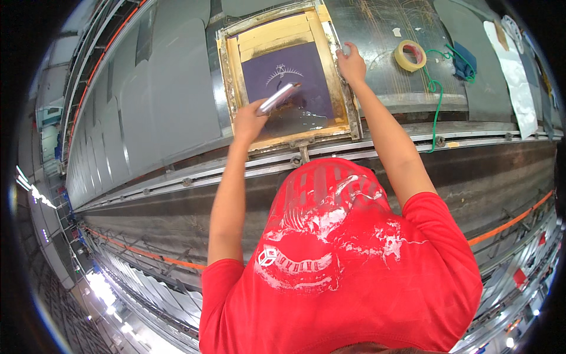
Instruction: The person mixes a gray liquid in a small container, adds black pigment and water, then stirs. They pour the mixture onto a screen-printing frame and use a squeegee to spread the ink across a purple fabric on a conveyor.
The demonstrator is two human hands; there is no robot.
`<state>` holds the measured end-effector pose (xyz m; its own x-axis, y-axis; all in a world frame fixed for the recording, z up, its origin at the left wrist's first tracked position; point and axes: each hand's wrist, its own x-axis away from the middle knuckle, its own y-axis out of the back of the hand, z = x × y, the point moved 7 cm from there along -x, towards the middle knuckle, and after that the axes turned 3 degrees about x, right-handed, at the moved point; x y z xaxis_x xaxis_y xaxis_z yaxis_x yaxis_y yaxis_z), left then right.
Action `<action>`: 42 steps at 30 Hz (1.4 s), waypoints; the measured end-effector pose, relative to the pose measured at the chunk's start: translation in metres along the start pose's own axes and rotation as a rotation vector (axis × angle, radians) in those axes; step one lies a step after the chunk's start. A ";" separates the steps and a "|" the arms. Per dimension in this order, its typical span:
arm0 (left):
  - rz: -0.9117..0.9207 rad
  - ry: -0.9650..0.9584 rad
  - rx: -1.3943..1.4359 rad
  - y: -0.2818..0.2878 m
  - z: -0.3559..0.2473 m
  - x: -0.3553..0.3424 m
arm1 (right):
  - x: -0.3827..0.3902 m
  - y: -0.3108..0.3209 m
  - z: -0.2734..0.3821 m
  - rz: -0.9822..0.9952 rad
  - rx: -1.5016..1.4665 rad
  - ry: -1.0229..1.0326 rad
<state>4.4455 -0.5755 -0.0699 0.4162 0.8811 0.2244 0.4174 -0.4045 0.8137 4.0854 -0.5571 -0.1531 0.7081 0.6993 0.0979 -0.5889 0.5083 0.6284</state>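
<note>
My left hand (249, 124) is closed around one end of a metal-handled squeegee (279, 98), held at a slant over the lower part of a printing screen. Dark purple mesh (283, 65) fills this screen, with a pale arched design and a wet, shiny patch near its lower edge. Yellowish tape lines the worn screen frame (351, 118). At its right side my right hand (352, 64) is closed at the edge, with curled fingers against the frame. A small pale piece shows by those fingers, too small to name.
Right of the screen, a roll of yellowish tape (410, 56) lies on the dark table (377, 35). A green cord (435, 112) trails over the table edge near a blue cloth (465, 61). Grey sheets (171, 88) cover the left side. A metal rail (247, 171) runs along the near edge.
</note>
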 end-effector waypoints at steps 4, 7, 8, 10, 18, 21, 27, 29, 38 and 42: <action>-0.136 -0.298 -0.156 -0.058 -0.052 0.013 | -0.005 -0.001 -0.004 -0.013 -0.002 0.007; -0.049 -0.343 -0.255 -0.087 -0.059 0.039 | -0.007 -0.005 -0.008 0.025 -0.047 -0.007; -0.066 -0.382 -0.232 -0.084 -0.059 0.046 | -0.008 -0.006 -0.012 0.033 -0.055 -0.035; -0.032 -0.422 -0.196 -0.078 -0.054 0.054 | -0.010 -0.006 -0.013 0.020 -0.038 0.005; -0.215 -0.304 -0.179 -0.044 -0.037 0.034 | -0.020 -0.008 -0.020 0.027 -0.054 0.011; -0.234 -0.331 -0.162 -0.052 -0.038 0.048 | -0.020 -0.008 -0.018 0.043 -0.103 0.033; -0.202 -0.313 -0.218 -0.047 -0.028 0.061 | -0.015 -0.004 -0.017 0.028 -0.048 0.011; -0.195 -0.330 -0.220 -0.047 -0.030 0.060 | -0.013 -0.003 -0.015 0.047 -0.048 -0.007; -0.164 -0.452 -0.261 -0.078 -0.037 0.096 | -0.010 0.001 -0.013 0.017 -0.043 0.032; -0.101 -0.430 -0.213 -0.091 -0.031 0.114 | -0.013 -0.005 -0.019 0.026 -0.046 0.017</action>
<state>4.4299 -0.4302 -0.1017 0.6966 0.7143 -0.0666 0.3174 -0.2236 0.9216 4.0717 -0.5598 -0.1722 0.6859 0.7207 0.1008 -0.6244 0.5118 0.5900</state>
